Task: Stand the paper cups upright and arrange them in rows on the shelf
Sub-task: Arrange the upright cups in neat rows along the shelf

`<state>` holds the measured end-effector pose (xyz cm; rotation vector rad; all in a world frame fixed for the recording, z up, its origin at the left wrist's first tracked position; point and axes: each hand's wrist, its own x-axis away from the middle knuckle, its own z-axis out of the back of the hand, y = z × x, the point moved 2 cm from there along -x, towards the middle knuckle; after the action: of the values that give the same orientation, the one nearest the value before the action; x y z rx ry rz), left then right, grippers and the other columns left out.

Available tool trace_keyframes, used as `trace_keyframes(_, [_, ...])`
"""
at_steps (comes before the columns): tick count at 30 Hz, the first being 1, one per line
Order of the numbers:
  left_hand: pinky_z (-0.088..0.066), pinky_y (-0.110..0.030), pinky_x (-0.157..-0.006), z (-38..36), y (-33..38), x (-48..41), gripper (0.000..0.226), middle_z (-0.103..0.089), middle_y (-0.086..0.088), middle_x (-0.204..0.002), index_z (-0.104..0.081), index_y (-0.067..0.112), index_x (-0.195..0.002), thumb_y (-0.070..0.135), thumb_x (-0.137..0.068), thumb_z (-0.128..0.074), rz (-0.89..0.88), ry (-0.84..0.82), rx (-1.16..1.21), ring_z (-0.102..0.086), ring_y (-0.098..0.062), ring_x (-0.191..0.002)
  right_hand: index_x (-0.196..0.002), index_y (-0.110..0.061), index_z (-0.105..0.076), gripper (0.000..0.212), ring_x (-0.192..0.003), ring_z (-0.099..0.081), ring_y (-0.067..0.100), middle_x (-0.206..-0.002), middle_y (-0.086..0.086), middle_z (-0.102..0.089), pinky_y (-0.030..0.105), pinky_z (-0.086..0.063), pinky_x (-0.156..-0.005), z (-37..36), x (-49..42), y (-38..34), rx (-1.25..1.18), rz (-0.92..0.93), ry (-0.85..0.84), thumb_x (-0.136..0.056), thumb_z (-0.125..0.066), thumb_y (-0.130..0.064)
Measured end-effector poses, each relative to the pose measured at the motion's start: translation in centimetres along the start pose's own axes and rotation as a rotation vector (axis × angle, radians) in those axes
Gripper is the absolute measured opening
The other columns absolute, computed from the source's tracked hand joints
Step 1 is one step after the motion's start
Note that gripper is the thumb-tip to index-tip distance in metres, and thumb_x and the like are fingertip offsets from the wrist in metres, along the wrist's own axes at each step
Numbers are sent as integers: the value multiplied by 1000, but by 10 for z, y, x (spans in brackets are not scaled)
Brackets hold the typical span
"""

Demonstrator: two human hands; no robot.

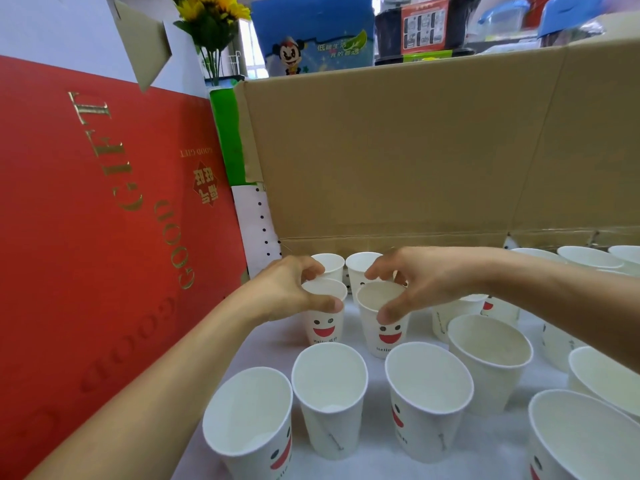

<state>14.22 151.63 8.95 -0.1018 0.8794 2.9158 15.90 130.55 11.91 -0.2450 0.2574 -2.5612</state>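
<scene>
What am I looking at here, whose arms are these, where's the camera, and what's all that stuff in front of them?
There is no machine here. A person wears one camera on the head, so you look forward and down along their own arms. The left hand grips the rim of a smiley paper cup, and the right hand pinches the rim of the cup beside it. More white cups stand upright on the white shelf surface. A red gift box stands at the left, and a cardboard box behind.
</scene>
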Motion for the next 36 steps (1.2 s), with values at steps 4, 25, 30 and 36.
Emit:
trace_keyframes(4, [-42, -22, -89, -1, -1, -1, 75, -58, 7, -120, -54, 23, -132, 44, -67, -84, 5, 11, 13, -54, -9, -103, -133, -31, -49, 68, -97, -62, 14, -115, -11, -59, 35, -53, -87, -5, -4, 0, -23, -29, 42, -73, -74, -51])
trace_keyframes(25, [-43, -24, -84, -1, -3, -7, 72, -57, 7, -121, -53, 26, -126, 48, -65, -84, 29, 77, -28, -53, -10, -99, -126, -25, -48, 74, -103, -55, 18, -120, -3, -55, 39, -50, -89, -25, -20, 12, -125, -106, 295, -66, -72, -61])
trace_keyframes(30, [-43, -24, -87, -2, -2, -7, 73, -57, 6, -125, -52, 26, -128, 48, -66, -84, 37, 78, -40, -53, -10, -100, -125, -26, -49, 74, -104, -54, 19, -121, -2, -55, 39, -50, -90, -25, -22, 13, -121, -105, 290, -65, -71, -63])
trace_keyframes(36, [-48, -36, -93, 3, 3, -2, 73, -56, 8, -118, -56, 29, -122, 65, -62, -76, 14, 149, -163, -53, -11, -106, -123, -25, -53, 66, -101, -55, 14, -126, -6, -55, 35, -48, -87, -13, -6, 8, -107, -46, 359, -74, -62, -69])
